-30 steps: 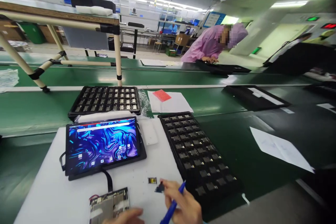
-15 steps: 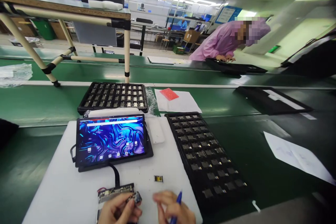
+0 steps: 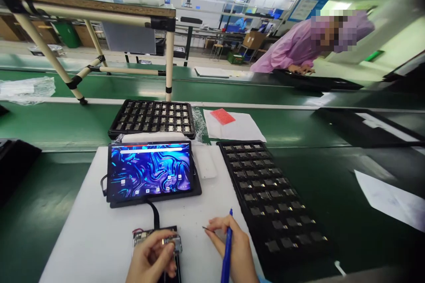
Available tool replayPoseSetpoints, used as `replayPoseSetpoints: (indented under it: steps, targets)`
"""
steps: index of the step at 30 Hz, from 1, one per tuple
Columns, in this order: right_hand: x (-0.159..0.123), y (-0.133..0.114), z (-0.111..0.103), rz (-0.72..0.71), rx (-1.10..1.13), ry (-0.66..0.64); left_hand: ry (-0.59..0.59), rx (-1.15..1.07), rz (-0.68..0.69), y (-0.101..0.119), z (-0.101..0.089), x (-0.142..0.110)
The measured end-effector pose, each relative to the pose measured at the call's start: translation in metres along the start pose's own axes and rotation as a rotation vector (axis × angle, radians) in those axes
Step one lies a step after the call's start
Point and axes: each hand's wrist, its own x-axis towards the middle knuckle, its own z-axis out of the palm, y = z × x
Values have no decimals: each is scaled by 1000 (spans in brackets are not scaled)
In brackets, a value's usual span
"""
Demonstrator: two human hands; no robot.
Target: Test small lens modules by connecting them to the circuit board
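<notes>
My left hand (image 3: 151, 258) is shut on a small metal-framed electronic module (image 3: 173, 244), holding it over the bare circuit board (image 3: 154, 233) at the near edge of the white work mat (image 3: 79, 239). A black ribbon cable (image 3: 154, 213) runs from that board to a lit tablet screen (image 3: 149, 170). My right hand (image 3: 234, 245) grips a blue pen (image 3: 227, 252) and rests on the mat beside the black tray of small modules (image 3: 272, 199). A thin dark sliver (image 3: 206, 228) lies by its fingertips; I cannot tell what it is.
A second black tray of modules (image 3: 152, 119) sits beyond the tablet on the green conveyor belt (image 3: 59, 124). Nearby lie a paper sheet with a red pad (image 3: 226, 124) and a white block (image 3: 205, 162). A person in a pink gown (image 3: 299, 48) leans over a far tray.
The view has drifted, shifting everything right and up. The small gold part no longer shows on the mat. My left hand holds a module over the board, and my right hand has moved right.
</notes>
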Motion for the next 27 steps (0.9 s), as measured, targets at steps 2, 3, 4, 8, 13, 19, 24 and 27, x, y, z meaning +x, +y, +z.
replayPoseSetpoints:
  steps: [2,3,4,8,13,19,24,27]
  targets:
    - [-4,-8,2,112,201,-157,-16,-15,5,2,1,-1]
    - [-6,-11,4,164,299,-239,-21,-17,6,2,1,-1]
    - [-8,-13,8,208,390,-307,-27,-17,4,3,0,-2]
    - [-16,-16,25,310,617,-379,-67,-43,-32,3,0,-4]
    - [-16,-27,29,423,638,-408,-108,-50,-71,2,-2,-7]
    - [-10,-43,18,501,578,-486,-153,94,-92,3,-7,-9]
    - [-13,-41,14,559,516,-515,-184,253,-80,10,-9,-13]
    - [-15,-42,12,536,486,-515,-219,314,-96,13,-10,-14]
